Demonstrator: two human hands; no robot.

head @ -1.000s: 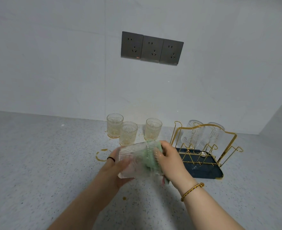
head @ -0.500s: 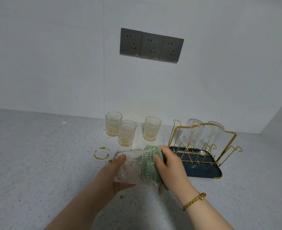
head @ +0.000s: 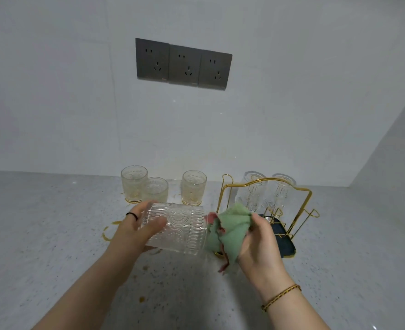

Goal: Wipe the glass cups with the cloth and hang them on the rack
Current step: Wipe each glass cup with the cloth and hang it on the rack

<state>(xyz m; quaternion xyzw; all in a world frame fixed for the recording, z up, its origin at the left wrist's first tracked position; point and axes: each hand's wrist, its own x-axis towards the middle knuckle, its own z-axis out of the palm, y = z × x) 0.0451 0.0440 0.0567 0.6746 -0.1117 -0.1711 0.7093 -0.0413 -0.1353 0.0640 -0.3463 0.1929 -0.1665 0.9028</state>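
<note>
The speckled desk carries everything, and the layout appears to run in work order from left to right. Against the wall at the back stand three patterned glass cups, upright and yellow-tinged at the foot. They look unwiped, so they are probably your queue. To their right is the gold wire rack on its dark tray. Two clear cups already hang on it mouth down, likely so that they drain and stay clean inside. Its nearer pegs look free.

The cup you are working on is in the air above the desk, in front of the standing three and just left of the rack. You hold it on its side, with the thick base to the left and the mouth to the right. That puts the opening straight at the green cloth, which has a pink edge and is bunched right at the rim.

Your hands are apart, one at each end of the job. Your left hand is clamped around the base end of the cup, thumb across the near side and fingers behind. Your right hand grips the wadded cloth with curled fingers, wrist bent in towards the cup.

An amber ring stain lies on the desk left of your left hand. Keep the wiped cup off it.
</note>
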